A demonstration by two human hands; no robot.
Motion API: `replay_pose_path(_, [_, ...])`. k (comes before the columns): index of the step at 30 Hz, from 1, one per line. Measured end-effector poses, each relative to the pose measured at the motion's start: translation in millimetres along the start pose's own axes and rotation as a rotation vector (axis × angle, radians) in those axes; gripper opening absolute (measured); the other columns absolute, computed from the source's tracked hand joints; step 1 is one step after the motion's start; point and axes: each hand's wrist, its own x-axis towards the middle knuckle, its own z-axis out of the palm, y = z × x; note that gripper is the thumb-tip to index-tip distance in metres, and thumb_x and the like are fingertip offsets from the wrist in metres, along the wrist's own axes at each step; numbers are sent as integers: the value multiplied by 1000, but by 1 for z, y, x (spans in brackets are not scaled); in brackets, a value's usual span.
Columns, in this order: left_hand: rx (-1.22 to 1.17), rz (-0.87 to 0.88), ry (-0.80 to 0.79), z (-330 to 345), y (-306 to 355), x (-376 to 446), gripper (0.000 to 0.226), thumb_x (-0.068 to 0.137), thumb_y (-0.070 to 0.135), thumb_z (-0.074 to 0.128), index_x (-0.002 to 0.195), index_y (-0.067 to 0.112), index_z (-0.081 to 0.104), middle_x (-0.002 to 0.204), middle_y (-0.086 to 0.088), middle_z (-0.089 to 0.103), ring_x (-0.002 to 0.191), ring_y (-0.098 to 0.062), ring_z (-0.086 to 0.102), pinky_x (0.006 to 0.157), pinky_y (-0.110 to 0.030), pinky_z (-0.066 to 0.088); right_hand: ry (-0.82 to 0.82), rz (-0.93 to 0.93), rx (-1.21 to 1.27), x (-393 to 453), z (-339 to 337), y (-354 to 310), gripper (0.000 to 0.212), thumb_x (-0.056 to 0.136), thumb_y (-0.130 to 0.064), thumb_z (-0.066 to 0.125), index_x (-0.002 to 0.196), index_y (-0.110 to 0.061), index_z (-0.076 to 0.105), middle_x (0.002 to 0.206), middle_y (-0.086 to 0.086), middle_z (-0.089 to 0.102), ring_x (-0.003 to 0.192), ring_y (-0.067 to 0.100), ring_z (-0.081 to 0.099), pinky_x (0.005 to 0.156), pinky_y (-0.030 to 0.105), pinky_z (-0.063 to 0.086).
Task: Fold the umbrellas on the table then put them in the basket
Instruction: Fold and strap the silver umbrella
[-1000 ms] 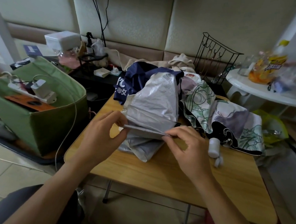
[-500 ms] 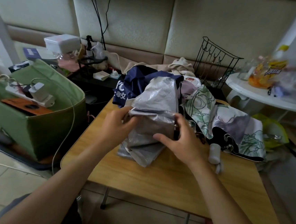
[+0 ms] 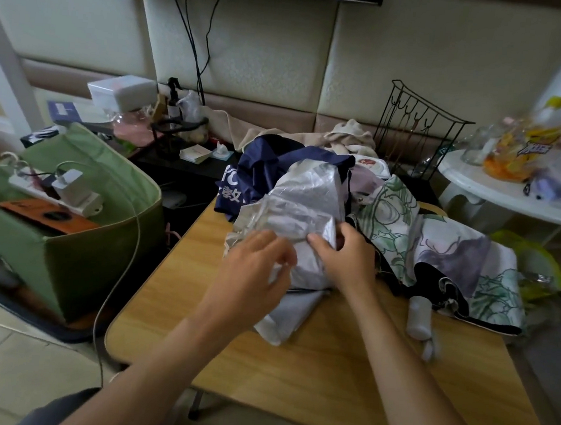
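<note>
A: Where is the silver umbrella (image 3: 301,214)?
B: On the wooden bench (image 3: 325,371), crumpled, touching the navy umbrella (image 3: 263,166) behind it and the patterned umbrella (image 3: 447,249) to its right.
A: Hands?
B: Left hand (image 3: 252,278) grips the cloth at the near left, fingers curled on a fold. Right hand (image 3: 347,256) pinches the cloth's right edge, fingers clamped on it.
A: Basket?
B: Green basket (image 3: 97,246) stands on the floor left of the bench, apart from it; a power strip (image 3: 65,188) rests across it.
</note>
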Motion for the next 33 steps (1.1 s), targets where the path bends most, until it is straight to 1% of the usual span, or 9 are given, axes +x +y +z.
replay_pose_path(4, [122,29,-480,3,-6,-19,47,84,66,61,122,40,58,122,19,48,115,-1,41,101,-23,37,14,30,13,5,5,9,38,89,-45,78,105,-14,63,93,-2,68,79,14,62,54,13,36])
replay_pose_path(6, [221,34,-561,7,-11,-26,60,81,67,64,134,44,48,134,19,41,126,-3,34,110,-26,29,81,-41,14,3,5,11,47,85,-45,81,112,-15,57,99,-3,63,85,14,59,60,15,38])
replay_pose_path(10, [213,46,-431,10,-15,-21,41,93,41,58,134,38,55,131,13,53,122,-11,50,102,-28,39,284,-293,-99,-6,0,5,48,82,-40,85,100,-13,50,77,-9,48,65,10,49,54,19,37])
replay_pose_path(14, [101,-35,-370,12,-20,-9,29,98,37,51,120,28,69,121,8,66,109,-12,62,89,-33,55,94,-537,-73,-21,-14,-10,24,96,-32,73,87,-20,54,54,-16,44,46,0,50,45,10,35])
replay_pose_path(18, [-18,-115,-291,17,-27,1,25,98,35,51,93,20,71,91,7,68,79,-9,61,69,-34,53,-216,-502,-23,-38,-26,-7,14,97,-8,56,98,-22,57,85,-9,62,72,9,60,63,35,53])
replay_pose_path(22, [-72,-173,-233,17,-29,6,31,102,31,56,75,18,63,61,6,55,56,-10,50,54,-33,38,-394,-488,-201,-47,-30,5,33,89,-13,63,116,-29,54,123,-15,45,113,8,50,89,32,51])
replay_pose_path(25, [-188,-275,-313,11,-20,5,50,106,54,39,86,22,71,66,3,63,62,-8,57,62,-34,45,-342,-508,-266,-50,-22,9,35,88,-33,76,114,-29,54,119,-15,43,113,9,48,90,34,51])
replay_pose_path(28, [-347,-414,-338,3,-15,4,72,100,68,21,100,25,78,90,5,74,87,-3,66,85,-29,51,-284,-525,-265,-52,-22,7,21,89,-26,76,96,-28,56,103,-14,52,101,9,52,83,35,51])
replay_pose_path(33, [-592,-519,-414,4,-28,9,88,90,85,16,102,25,80,103,7,78,102,-7,71,103,-40,52,-353,-473,-196,-56,-27,4,34,90,-24,73,116,-33,52,97,-16,59,88,4,58,73,31,51])
